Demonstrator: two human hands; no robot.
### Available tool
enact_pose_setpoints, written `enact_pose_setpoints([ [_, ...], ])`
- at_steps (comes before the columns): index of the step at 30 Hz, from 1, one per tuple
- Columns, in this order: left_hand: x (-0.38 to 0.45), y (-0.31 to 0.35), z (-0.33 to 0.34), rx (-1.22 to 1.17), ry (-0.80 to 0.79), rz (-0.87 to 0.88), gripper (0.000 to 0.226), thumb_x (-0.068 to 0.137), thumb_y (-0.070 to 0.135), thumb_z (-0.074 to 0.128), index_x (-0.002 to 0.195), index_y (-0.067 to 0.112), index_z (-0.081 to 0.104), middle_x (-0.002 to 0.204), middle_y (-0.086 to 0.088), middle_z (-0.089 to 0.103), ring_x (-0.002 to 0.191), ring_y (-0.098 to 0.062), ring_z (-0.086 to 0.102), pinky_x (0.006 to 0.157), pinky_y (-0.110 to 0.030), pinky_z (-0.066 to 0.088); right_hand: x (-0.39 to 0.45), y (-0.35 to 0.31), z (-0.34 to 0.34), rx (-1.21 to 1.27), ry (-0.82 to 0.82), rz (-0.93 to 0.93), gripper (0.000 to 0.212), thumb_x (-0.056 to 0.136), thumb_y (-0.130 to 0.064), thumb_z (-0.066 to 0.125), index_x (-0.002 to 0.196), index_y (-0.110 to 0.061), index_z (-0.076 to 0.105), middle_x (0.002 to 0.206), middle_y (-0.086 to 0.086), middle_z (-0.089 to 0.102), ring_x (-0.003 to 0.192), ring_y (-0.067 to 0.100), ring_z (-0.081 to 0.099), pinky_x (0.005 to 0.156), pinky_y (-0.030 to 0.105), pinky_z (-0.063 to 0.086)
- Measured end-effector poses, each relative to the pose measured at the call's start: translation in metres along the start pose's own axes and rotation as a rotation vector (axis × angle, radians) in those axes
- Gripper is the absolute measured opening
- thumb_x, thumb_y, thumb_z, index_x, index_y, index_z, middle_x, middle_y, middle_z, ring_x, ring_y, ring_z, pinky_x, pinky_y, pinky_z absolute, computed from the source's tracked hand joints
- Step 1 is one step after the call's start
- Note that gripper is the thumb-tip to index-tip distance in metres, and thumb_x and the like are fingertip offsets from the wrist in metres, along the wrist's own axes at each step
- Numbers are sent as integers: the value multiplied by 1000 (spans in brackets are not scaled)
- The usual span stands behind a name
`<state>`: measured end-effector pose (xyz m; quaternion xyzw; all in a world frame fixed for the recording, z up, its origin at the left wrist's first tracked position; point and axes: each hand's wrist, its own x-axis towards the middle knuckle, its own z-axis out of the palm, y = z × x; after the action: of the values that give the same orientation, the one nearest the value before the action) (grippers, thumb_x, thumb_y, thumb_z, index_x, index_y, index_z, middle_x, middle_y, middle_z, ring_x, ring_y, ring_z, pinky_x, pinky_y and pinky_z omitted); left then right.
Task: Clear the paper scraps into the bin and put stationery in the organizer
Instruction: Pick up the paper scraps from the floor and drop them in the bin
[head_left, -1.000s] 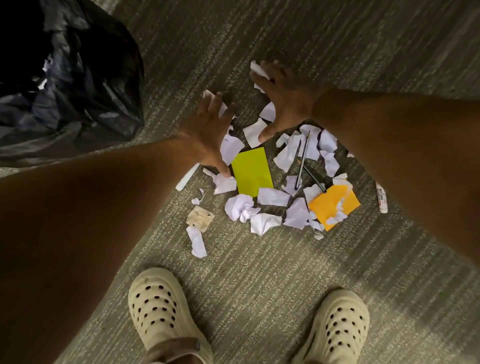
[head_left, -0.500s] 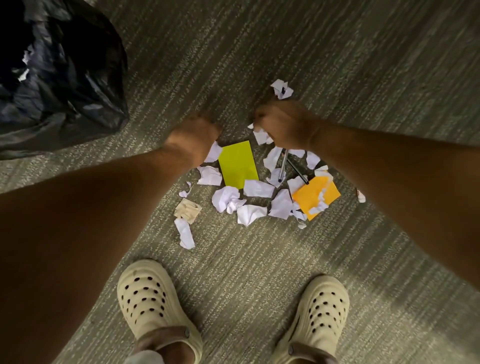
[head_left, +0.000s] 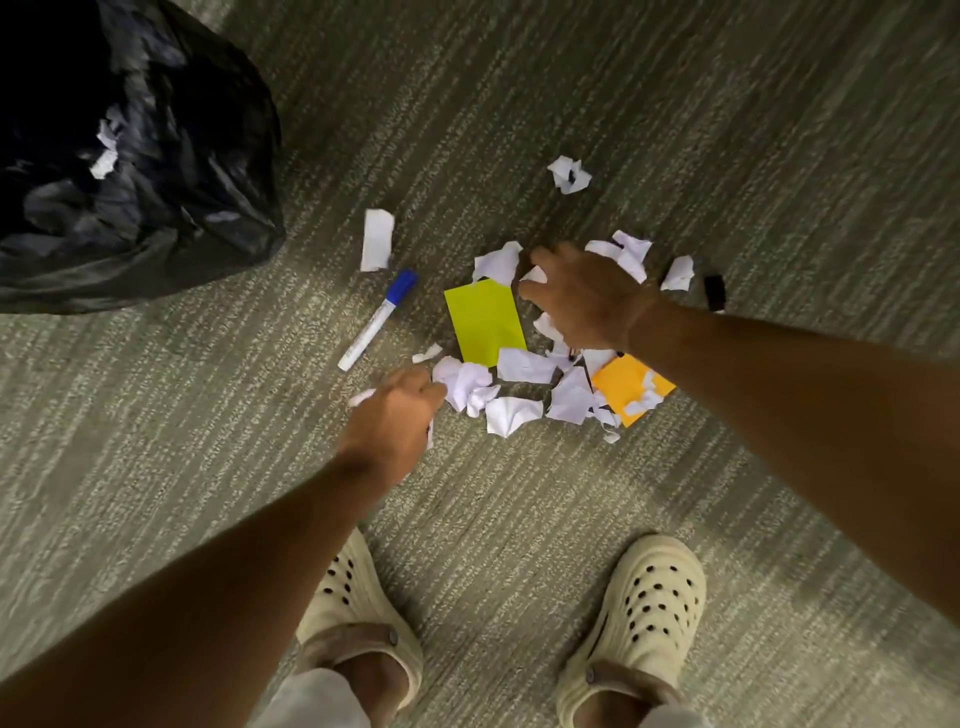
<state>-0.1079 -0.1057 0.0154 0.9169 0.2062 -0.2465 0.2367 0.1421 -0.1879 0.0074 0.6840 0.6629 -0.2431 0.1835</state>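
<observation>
The floor (head_left: 649, 130) is a grey-green carpet with fine pale streaks running in bands across the view. Light falls unevenly over it, brighter toward the lower middle and dimmer at the upper edge and the right side. Soft shadows lie across the pile. No wall or furniture shows.

White scraps (head_left: 511, 414), yellow-green note (head_left: 483, 322), orange note (head_left: 626, 387), black bag (head_left: 156, 171).

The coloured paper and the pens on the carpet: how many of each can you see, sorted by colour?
Yellow-green paper sheet: 1
Orange paper sheet: 1
Blue-capped white marker: 1
Total: 3
White scraps are too crumpled and overlapped to count; any pens under the right hand cannot be told.
</observation>
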Motion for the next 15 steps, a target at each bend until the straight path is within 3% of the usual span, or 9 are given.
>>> enact_pose_setpoints([
  [3, -3, 3, 14, 0, 18, -48, 35, 71, -6, 58, 105, 3, 64, 113, -15, 61, 111, -30, 49, 80, -39, 52, 0, -4, 5, 39, 55, 30, 48, 86, -3, 54, 133, -11, 46, 134, 23, 41, 115, 42, 45, 75, 47, 51],
  [6, -3, 8, 14, 30, 70, -47, 47, 67, 21, 59, 111, 4, 63, 119, -15, 59, 111, -28, 50, 89, -42, 49, 1, 0, 10, 119, 112, 51, 45, 86, 1, 54, 130, -10, 51, 127, 23, 45, 115, 41, 47, 79, 48, 51],
  [10, -5, 12, 9, 114, 184, -78, 60, 53, 47, 52, 102, 13, 58, 111, -11, 53, 100, -29, 49, 85, -42, 42, 1, 7, 9, 263, 155, 58, 34, 85, 3, 54, 116, -8, 61, 116, 20, 52, 109, 39, 52, 83, 44, 52],
  [15, 7, 18, 14, 97, 156, -245, 82, 66, 64, 56, 134, 23, 36, 139, -15, 34, 124, -37, 36, 91, -51, 42, 10, 18, -9, 284, 191, 42, 29, 86, 5, 52, 111, -2, 63, 118, 21, 54, 107, 37, 54, 89, 41, 44],
])
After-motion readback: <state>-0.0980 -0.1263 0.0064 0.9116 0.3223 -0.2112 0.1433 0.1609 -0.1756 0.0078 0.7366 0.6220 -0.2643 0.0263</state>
